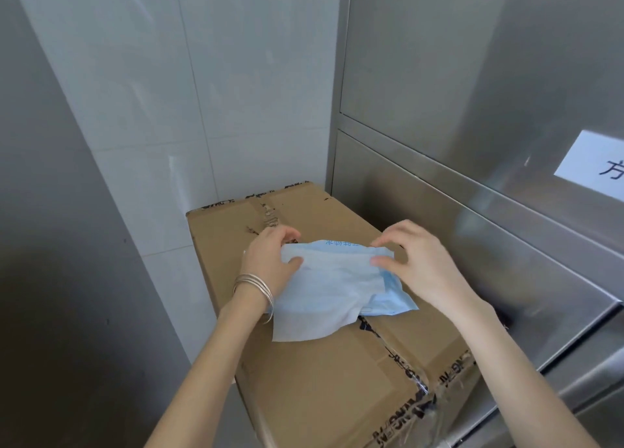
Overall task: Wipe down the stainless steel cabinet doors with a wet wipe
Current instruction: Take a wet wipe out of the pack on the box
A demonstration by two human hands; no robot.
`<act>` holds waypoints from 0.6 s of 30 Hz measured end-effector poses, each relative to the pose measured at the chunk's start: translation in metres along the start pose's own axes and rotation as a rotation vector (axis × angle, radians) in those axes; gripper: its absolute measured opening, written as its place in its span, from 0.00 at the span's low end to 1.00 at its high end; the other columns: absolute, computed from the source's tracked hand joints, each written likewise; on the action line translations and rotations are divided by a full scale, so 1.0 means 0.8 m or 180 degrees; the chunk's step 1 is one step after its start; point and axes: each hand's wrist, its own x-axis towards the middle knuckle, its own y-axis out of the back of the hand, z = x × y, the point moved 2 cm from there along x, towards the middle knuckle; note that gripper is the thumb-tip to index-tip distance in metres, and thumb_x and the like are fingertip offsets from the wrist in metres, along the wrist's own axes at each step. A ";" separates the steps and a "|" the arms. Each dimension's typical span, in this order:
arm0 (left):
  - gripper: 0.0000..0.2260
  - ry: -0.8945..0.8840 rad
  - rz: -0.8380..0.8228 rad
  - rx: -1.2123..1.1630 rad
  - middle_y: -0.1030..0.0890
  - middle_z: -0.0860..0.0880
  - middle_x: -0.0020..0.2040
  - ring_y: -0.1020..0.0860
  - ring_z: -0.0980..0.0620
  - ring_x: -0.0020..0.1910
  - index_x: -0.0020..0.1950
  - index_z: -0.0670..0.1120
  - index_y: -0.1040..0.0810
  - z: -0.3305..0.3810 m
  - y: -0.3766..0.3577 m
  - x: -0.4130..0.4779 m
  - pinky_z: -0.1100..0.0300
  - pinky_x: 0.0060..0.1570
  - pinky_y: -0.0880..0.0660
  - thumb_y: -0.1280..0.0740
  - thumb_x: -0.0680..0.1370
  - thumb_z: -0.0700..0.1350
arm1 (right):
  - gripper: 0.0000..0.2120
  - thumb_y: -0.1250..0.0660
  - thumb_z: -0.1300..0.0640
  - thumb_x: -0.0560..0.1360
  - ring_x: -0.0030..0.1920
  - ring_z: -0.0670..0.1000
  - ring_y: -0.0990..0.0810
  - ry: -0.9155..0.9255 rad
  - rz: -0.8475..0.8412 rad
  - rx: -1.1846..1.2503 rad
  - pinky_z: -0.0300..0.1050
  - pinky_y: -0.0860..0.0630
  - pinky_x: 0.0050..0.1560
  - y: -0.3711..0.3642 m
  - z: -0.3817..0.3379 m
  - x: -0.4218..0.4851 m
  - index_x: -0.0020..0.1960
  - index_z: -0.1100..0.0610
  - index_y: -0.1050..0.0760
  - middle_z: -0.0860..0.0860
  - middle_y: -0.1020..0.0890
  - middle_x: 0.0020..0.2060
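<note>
Steel cabinet doors (472,59) stand at right, with a cardboard box (320,387) just beside them. A wet wipe (324,289) hangs over the box top. The left hand (270,262) and right hand (422,265) each pinch an upper corner.

A white tiled wall (243,76) with thin grey joints fills the far side, and soft light leaves pale glare on its glossy tiles. At the left a plain grey panel (50,177) runs from far to near, darker toward its lower part. A taped cardboard box (320,387) with black print stands against the tiles, near centre.
</note>
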 end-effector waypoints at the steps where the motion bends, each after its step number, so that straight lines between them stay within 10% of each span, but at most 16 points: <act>1: 0.12 -0.0097 -0.0003 0.0137 0.25 0.52 0.56 0.27 0.50 0.57 0.56 0.49 0.21 -0.003 -0.003 0.000 0.64 0.54 0.35 0.28 0.73 0.40 | 0.09 0.27 0.51 0.71 0.52 0.48 0.26 0.0137 -0.0215 -0.0046 0.47 0.28 0.54 -0.008 -0.002 0.001 0.50 0.50 0.19 0.44 0.23 0.51; 18: 0.05 -0.0520 -0.0442 0.1533 0.23 0.57 0.58 0.28 0.52 0.59 0.51 0.56 0.20 0.000 -0.011 0.020 0.57 0.55 0.35 0.35 0.79 0.51 | 0.06 0.33 0.48 0.74 0.48 0.47 0.31 0.0420 -0.0916 -0.0683 0.43 0.30 0.46 -0.041 -0.006 0.038 0.47 0.47 0.18 0.42 0.19 0.42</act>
